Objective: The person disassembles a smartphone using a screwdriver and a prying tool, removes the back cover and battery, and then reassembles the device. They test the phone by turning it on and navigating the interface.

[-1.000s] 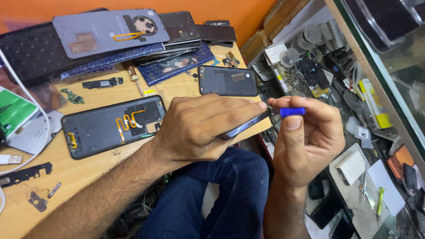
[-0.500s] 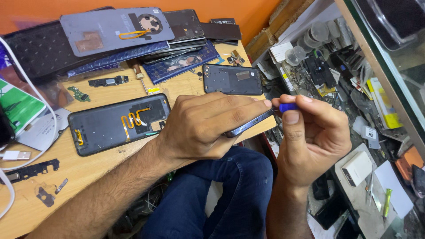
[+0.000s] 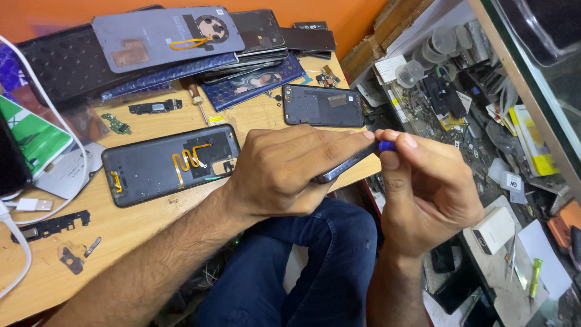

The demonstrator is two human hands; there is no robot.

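The wooden table (image 3: 139, 224) carries a stack of phone back covers (image 3: 169, 42) along its far edge, a green package (image 3: 30, 136) at the left edge, and an open dark phone shell (image 3: 169, 163) in the middle. To the right, a white box (image 3: 493, 230) lies among clutter, with a yellow carton (image 3: 532, 142) behind it. The left hand (image 3: 284, 172) is closed around a phone (image 3: 345, 169) held over the table's near edge. The right hand (image 3: 430, 194) pinches a small blue tool (image 3: 387, 146) against the phone's end.

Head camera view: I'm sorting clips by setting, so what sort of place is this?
Most likely a phone repair bench. An opened phone back lies on the wooden table, back covers are stacked behind it, and a parts bin stands beside it.
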